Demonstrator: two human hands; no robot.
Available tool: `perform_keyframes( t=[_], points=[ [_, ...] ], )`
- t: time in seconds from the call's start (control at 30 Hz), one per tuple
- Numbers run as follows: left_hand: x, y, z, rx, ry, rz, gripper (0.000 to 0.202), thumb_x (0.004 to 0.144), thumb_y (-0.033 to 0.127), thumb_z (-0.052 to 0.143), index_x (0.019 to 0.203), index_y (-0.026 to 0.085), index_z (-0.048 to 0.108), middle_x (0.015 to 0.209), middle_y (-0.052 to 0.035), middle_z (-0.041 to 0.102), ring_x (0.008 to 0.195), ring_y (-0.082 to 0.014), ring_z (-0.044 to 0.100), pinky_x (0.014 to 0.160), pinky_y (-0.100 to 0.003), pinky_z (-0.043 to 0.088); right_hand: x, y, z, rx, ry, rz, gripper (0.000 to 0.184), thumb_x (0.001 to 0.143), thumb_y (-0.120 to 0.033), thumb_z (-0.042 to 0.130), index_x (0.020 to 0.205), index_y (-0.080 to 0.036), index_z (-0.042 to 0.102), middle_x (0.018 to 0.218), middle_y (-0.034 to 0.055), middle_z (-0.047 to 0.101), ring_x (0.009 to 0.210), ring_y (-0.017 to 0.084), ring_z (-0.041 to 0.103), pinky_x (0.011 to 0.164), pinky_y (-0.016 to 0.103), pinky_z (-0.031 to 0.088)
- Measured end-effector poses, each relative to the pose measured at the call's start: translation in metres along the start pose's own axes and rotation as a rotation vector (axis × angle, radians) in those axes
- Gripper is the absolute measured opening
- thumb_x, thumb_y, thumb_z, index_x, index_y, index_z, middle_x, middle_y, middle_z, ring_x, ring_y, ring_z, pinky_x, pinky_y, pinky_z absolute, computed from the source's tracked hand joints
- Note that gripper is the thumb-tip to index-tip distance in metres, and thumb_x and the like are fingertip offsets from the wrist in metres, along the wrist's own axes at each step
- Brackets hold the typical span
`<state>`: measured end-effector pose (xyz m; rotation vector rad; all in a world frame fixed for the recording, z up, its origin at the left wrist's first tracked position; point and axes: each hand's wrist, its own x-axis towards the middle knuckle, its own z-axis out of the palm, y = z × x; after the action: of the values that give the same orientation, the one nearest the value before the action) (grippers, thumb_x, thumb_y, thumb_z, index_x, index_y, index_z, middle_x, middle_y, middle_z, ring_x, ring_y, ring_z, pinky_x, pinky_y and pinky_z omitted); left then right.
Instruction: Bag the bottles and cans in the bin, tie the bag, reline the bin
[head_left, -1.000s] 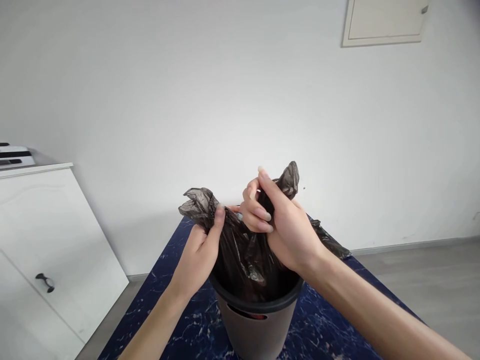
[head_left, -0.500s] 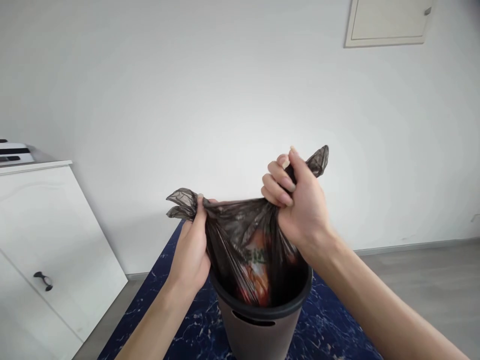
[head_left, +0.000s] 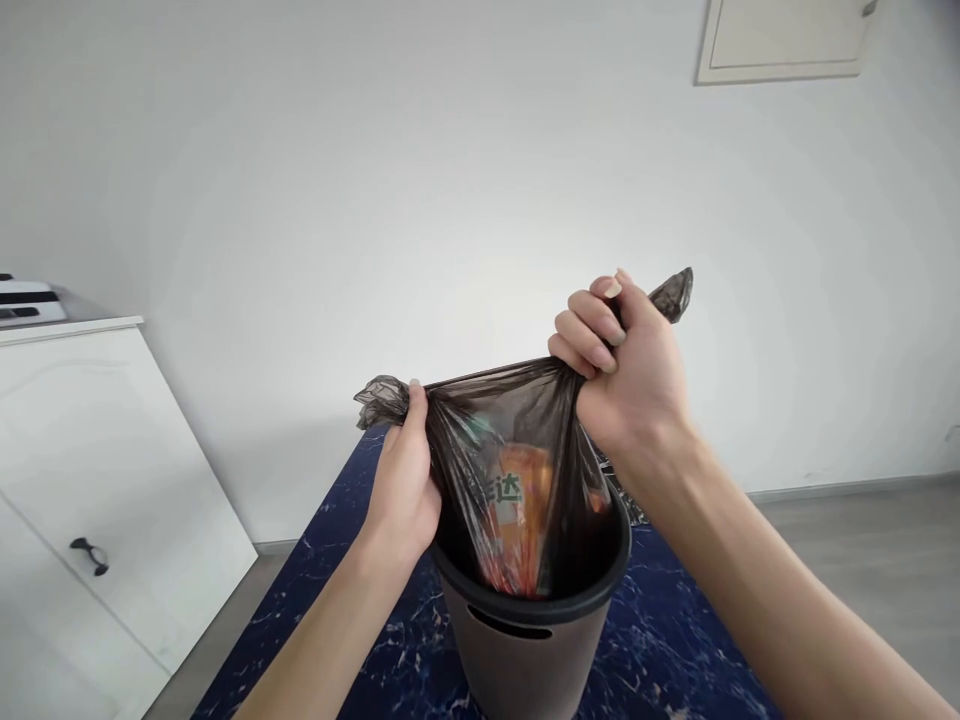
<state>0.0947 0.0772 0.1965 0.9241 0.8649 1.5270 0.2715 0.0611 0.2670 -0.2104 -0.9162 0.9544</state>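
A thin, see-through black garbage bag (head_left: 465, 430) is stretched between my two hands, its lower part inside a trash can (head_left: 529, 650). My left hand (head_left: 405, 470) is closed around one gathered corner, with a crumpled end poking out to the left. Higher up, my right hand (head_left: 622, 360) clenches the opposite corner in a fist, and a twisted tip sticks out beyond it. Through the film shows an orange-and-red package (head_left: 521, 510) with green lettering. The can is brownish grey with a dark rim and a slot handle; its bottom is out of view.
The can stands on a dark blue marble-patterned tabletop (head_left: 675, 620). To the left is a white cabinet (head_left: 112, 480) with a black handle, a white-and-black object (head_left: 30, 302) on top. A wall panel (head_left: 784, 35) is at upper right.
Both hands have shifted right and slightly up, the right one more. The bag is pulled tauter and higher, and the package inside shows more clearly.
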Motion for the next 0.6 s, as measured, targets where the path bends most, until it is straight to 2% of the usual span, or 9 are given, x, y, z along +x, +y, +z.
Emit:
perform_keyframes(
  t=[0.13, 0.27, 0.37, 0.43, 0.53, 0.6],
  points=[
    [-0.006, -0.006, -0.003, -0.08, -0.013, 0.13, 0.046, 0.094, 0.068, 0.077, 0.114, 0.027, 0.082, 0.119, -0.0047, 0.083, 0.115, -0.0268, 0.077, 0.099, -0.034, 0.062, -0.009, 0.001, 0.018, -0.002, -0.049, 0.044, 0.046, 0.107, -0.054, 0.067, 0.077, -0.027, 0.045, 0.061, -0.01, 0.024, 0.045, 0.01, 0.018, 0.044, 0.029, 0.022],
    [-0.012, -0.004, -0.005, -0.111, 0.008, 0.286, 0.034, 0.093, 0.06, 0.082, 0.094, 0.026, 0.079, 0.099, 0.0026, 0.08, 0.102, -0.0173, 0.075, 0.096, -0.024, 0.058, -0.021, 0.013, 0.026, 0.069, -0.121, 0.138, 0.048, 0.105, -0.061, 0.067, 0.078, -0.026, 0.047, 0.062, -0.0101, 0.025, 0.047, 0.009, 0.018, 0.046, 0.029, 0.022],
    [-0.015, 0.0, -0.003, -0.131, 0.005, 0.257, 0.035, 0.086, 0.056, 0.09, 0.088, 0.025, 0.075, 0.087, 0.0044, 0.073, 0.095, -0.016, 0.072, 0.092, -0.022, 0.057, -0.028, 0.023, 0.027, 0.087, -0.151, 0.242, 0.048, 0.106, -0.062, 0.064, 0.079, -0.026, 0.047, 0.062, -0.01, 0.024, 0.048, 0.01, 0.019, 0.048, 0.029, 0.024],
    [-0.017, 0.001, -0.001, -0.141, -0.009, 0.209, 0.036, 0.082, 0.053, 0.094, 0.086, 0.024, 0.073, 0.085, 0.0036, 0.072, 0.1, -0.0194, 0.073, 0.094, -0.024, 0.058, -0.03, 0.027, 0.03, 0.077, -0.144, 0.322, 0.05, 0.107, -0.063, 0.06, 0.078, -0.026, 0.046, 0.061, -0.0101, 0.024, 0.048, 0.01, 0.018, 0.047, 0.028, 0.025],
    [-0.017, 0.0, 0.001, -0.144, -0.035, 0.169, 0.035, 0.08, 0.05, 0.094, 0.088, 0.024, 0.074, 0.093, 0.0019, 0.076, 0.113, -0.0237, 0.073, 0.101, -0.028, 0.058, -0.025, 0.025, 0.037, 0.092, -0.133, 0.384, 0.05, 0.111, -0.06, 0.054, 0.077, -0.025, 0.045, 0.06, -0.0103, 0.023, 0.047, 0.01, 0.017, 0.046, 0.027, 0.023],
    [-0.015, 0.0, 0.001, -0.152, -0.042, 0.171, 0.032, 0.082, 0.049, 0.093, 0.09, 0.023, 0.075, 0.099, 0.0005, 0.079, 0.117, -0.0249, 0.073, 0.104, -0.029, 0.058, -0.018, 0.019, 0.041, 0.107, -0.137, 0.358, 0.048, 0.114, -0.055, 0.052, 0.077, -0.025, 0.046, 0.06, -0.0104, 0.023, 0.046, 0.009, 0.018, 0.045, 0.026, 0.022]
  ],
)
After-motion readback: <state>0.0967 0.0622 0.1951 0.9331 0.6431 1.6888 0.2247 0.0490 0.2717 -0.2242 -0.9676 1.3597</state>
